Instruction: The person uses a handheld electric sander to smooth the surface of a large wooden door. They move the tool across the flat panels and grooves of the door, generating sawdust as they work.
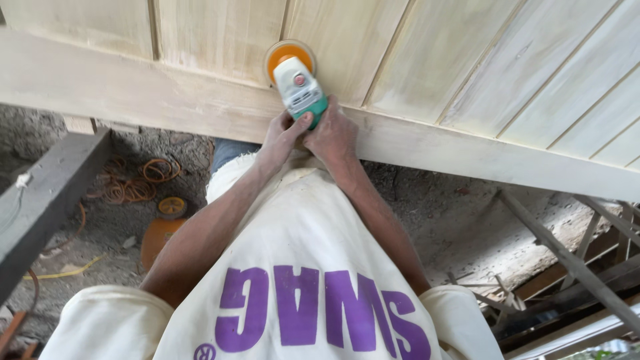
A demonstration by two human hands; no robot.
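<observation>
Working over a pale wooden door panel point(467, 80) lying flat, filling the upper frame from 9 to 3 o'clock. Near edge rail point(167, 100) running diagonally, dropping from 9 toward 4 o'clock. Grooved boards fanning out toward 12 and 2 o'clock, leaving plenty of open room for moving that way. Below the rail edge: dropping straight off to dirt ground point(433, 213).

Sitting at 12 o'clock: small sander point(299, 83), white body, teal base, red button on top, orange round pad point(287, 53) pressing onto the panel just past the rail. Tool body pointing back toward 6 o'clock, into both hands.

Left hand point(280, 137) wrapping the rear of the sander from 7 o'clock, fingers point(297, 123) closed on the teal end, thumb lying along it. Right hand point(333, 133) clamping the same end from 5 o'clock, fingers curled under, mostly hidden. Both hands touching each other, resting over the rail edge.

Showing at 6 o'clock: cream shirt point(300, 267) with large purple lettering, reading upside down from this view.

Lying at 8 o'clock on the ground: orange round container with yellow lid point(163, 227), coiled orange cable point(137, 180) just beyond it at 9 o'clock. Dark timber beam point(47, 193) slanting along the left edge. Thin wooden slats and framing point(567, 267) crossing at 4 o'clock, crowding that side.
</observation>
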